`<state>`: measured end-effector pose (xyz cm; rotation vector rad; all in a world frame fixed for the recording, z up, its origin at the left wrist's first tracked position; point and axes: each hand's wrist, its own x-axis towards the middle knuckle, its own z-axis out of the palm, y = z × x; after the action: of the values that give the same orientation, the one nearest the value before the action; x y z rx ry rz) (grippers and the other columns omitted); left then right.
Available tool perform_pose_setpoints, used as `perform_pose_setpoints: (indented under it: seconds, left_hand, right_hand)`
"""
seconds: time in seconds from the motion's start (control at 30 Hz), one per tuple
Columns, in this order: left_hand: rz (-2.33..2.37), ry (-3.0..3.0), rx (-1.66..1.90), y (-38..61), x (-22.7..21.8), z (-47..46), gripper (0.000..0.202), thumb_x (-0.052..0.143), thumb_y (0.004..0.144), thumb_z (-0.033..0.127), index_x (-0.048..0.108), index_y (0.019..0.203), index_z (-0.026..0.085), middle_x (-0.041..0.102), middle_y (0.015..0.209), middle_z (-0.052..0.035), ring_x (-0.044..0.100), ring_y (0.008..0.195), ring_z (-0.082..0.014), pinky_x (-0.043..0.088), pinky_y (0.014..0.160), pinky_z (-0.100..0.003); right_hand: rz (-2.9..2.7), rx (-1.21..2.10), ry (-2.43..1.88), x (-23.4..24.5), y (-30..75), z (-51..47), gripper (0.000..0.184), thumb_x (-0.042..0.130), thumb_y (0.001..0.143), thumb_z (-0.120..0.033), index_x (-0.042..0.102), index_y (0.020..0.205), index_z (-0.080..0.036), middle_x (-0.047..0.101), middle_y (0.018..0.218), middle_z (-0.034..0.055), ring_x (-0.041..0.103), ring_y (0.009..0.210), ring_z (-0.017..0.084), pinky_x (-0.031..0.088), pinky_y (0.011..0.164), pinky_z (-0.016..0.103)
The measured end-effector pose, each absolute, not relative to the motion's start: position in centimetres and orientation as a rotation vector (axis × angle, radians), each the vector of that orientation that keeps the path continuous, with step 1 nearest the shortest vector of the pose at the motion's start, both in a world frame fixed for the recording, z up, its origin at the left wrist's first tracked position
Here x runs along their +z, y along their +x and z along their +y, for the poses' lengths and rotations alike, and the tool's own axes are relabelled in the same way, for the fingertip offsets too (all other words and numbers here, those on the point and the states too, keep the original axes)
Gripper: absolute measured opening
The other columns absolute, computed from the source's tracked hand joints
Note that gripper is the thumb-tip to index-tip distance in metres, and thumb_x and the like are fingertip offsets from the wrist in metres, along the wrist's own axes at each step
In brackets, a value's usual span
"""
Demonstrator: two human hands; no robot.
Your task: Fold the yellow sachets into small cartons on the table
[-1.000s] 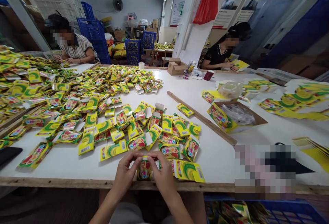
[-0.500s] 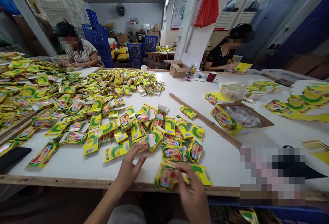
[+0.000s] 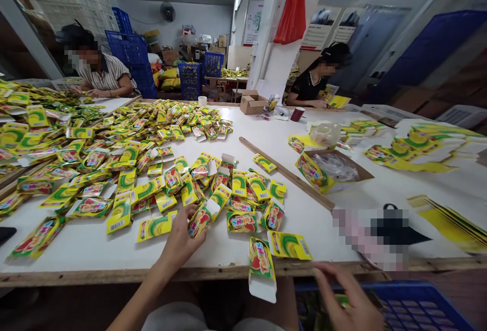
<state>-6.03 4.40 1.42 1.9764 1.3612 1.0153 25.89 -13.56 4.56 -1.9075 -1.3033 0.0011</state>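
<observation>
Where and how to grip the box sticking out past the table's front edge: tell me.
Best, probably: pinch the box across its long edges, just above the white flap, coming from the near side; that end overhangs the table, leaving both edges free there.

**Left hand on box, right hand by blue crate**

Inside the table's near edge, the left hand grips the box. Past that edge, the right hand's fingers are parted. An open-ended box juts over it. Loose boxes heap toward the left edge; a wooden strip slants toward the near edge.
</observation>
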Motion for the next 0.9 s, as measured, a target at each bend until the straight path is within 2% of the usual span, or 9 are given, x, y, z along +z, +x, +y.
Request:
perform_pose_setpoints:
  seconds: [0.17,0.23,0.3,0.4,0.53,0.73,0.8,0.9]
  left_hand:
    - [1.143,1.545,1.220,-4.9,1.3,1.1,0.058,0.072,0.074,0.029,0.040,0.121,0.024,0.054,0.118,-0.0091,0.059,0.111,-0.0251,0.048,0.094,-0.038]
    - [1.081,1.431,1.231,-4.8,0.9,0.1,0.064,0.074,0.075,0.031,0.035,0.126,0.027,0.053,0.124,-0.0101,0.058,0.113,-0.0251,0.049,0.094,-0.037]
    - [1.008,1.373,1.209,-5.1,0.4,-0.5,0.063,0.071,0.079,0.032,0.033,0.129,0.028,0.054,0.127,-0.0110,0.058,0.115,-0.0251,0.049,0.095,-0.038]
    - [0.993,1.369,1.179,-6.1,-0.2,-0.6,0.048,0.063,0.086,0.034,0.040,0.128,0.027,0.058,0.126,-0.0113,0.060,0.113,-0.0248,0.050,0.093,-0.037]
    - [1.068,1.450,1.140,-7.4,-0.2,0.0,0.031,0.062,0.087,0.035,0.057,0.115,0.023,0.064,0.117,-0.0088,0.062,0.107,-0.0249,0.052,0.090,-0.035]
    - [1.064,1.599,1.108,-6.9,0.9,0.9,0.019,0.056,0.090,0.034,0.069,0.095,0.021,0.069,0.102,-0.0080,0.063,0.102,-0.0251,0.050,0.091,-0.037]
    - [1.085,1.581,1.166,-6.5,0.8,1.0,0.018,0.056,0.090,0.033,0.068,0.097,0.022,0.068,0.105,-0.0080,0.061,0.106,-0.0255,0.049,0.093,-0.038]
    - [1.101,1.473,1.274,-6.4,0.3,0.9,0.025,0.058,0.089,0.032,0.060,0.113,0.024,0.065,0.116,-0.0077,0.061,0.110,-0.0244,0.051,0.093,-0.037]
  right_hand:
    - [-1.425,0.310,-1.510,4.7,14.8,-8.7,0.014,0.055,0.090,-0.031,0.065,0.099,-0.024,0.070,0.098,0.0070,0.067,0.089,0.022,0.055,0.078,0.029]
    - [-1.430,0.388,-1.404,4.3,11.5,-6.9,0.019,0.056,0.090,-0.026,0.062,0.108,-0.024,0.069,0.105,0.0067,0.067,0.093,0.021,0.055,0.079,0.028]
    - [-1.403,0.473,-1.340,3.6,9.2,-5.2,0.023,0.055,0.090,-0.023,0.059,0.113,-0.024,0.069,0.107,0.0059,0.068,0.092,0.020,0.056,0.078,0.027]
    - [-1.386,0.576,-1.273,2.4,7.8,-3.5,0.023,0.053,0.091,-0.019,0.059,0.113,-0.024,0.069,0.105,0.0049,0.068,0.091,0.018,0.055,0.080,0.026]
    - [-1.456,0.659,-1.205,1.8,8.2,-2.5,0.028,0.051,0.091,-0.016,0.059,0.117,-0.024,0.067,0.111,0.0055,0.066,0.099,0.019,0.053,0.087,0.028]
    - [-1.564,0.733,-1.233,3.2,9.1,-1.4,0.017,0.050,0.091,-0.018,0.066,0.093,-0.022,0.067,0.093,0.0045,0.065,0.091,0.020,0.052,0.082,0.029]
    - [-1.539,0.694,-1.243,3.3,9.0,-1.1,0.015,0.051,0.091,-0.019,0.066,0.087,-0.021,0.067,0.090,0.0043,0.065,0.089,0.019,0.051,0.080,0.028]
    - [-1.433,0.673,-1.247,2.7,8.8,-1.0,0.014,0.053,0.090,-0.020,0.064,0.099,-0.021,0.068,0.093,0.0043,0.066,0.086,0.018,0.052,0.077,0.027]
